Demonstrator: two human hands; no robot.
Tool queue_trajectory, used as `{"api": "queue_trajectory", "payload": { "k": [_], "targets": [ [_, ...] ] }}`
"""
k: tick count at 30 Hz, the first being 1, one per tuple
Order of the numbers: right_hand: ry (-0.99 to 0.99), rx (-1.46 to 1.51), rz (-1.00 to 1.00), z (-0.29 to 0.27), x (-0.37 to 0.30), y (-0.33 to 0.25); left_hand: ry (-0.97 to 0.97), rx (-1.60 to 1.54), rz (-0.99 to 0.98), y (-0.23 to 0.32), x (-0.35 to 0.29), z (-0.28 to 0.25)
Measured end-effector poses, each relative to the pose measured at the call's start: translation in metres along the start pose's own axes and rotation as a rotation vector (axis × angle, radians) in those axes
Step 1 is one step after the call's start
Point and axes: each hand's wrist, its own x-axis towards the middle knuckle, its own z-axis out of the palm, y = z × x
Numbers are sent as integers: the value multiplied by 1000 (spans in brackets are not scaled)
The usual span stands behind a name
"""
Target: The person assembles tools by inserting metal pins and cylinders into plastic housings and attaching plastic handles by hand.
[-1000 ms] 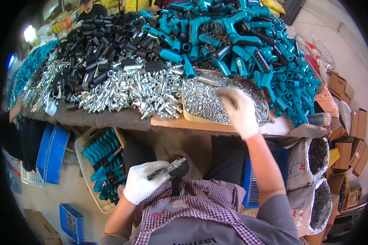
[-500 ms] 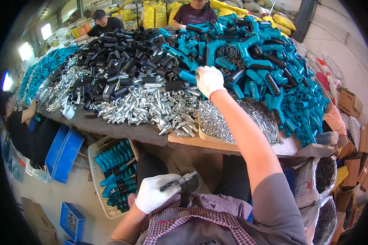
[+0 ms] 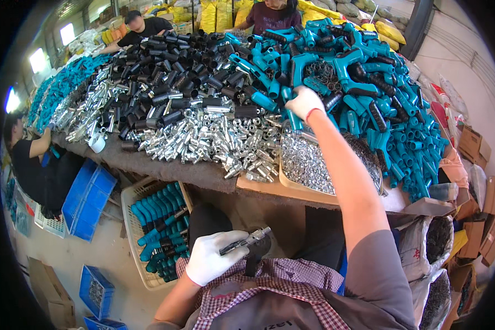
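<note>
My left hand (image 3: 217, 257), in a white glove, is closed around a slim metal part (image 3: 253, 238) with a silver end and a darker body, above my lap. My right arm reaches over the table, and my gloved right hand (image 3: 307, 103) is closed on a teal plastic housing (image 3: 295, 122) at the left edge of a teal housing pile (image 3: 363, 69). The fingertips are partly hidden by the hand. Just below it lies a shallow tray (image 3: 308, 184) of small silver pieces (image 3: 308, 159).
Silver metal fittings (image 3: 203, 137) and black sleeves (image 3: 176, 77) cover the table's middle. A cream basket (image 3: 148, 278) of teal handles stands at my left knee, with blue bins (image 3: 88, 203) beyond. Sacks (image 3: 418, 242) stand at my right. Other people work at the far and left sides.
My right hand has shifted a little right and now has a teal housing in it. My left hand keeps its metal part. The whole view has shifted slightly.
</note>
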Motion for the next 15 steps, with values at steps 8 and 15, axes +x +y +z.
{"api": "queue_trajectory", "payload": {
  "k": [8,15],
  "targets": [
    [257,938,2,-74,-126,15,73,-15,0,1,6,4],
    [-321,1429,341,-39,-291,36,0,27,-14,8,20,9]
  ]
}}
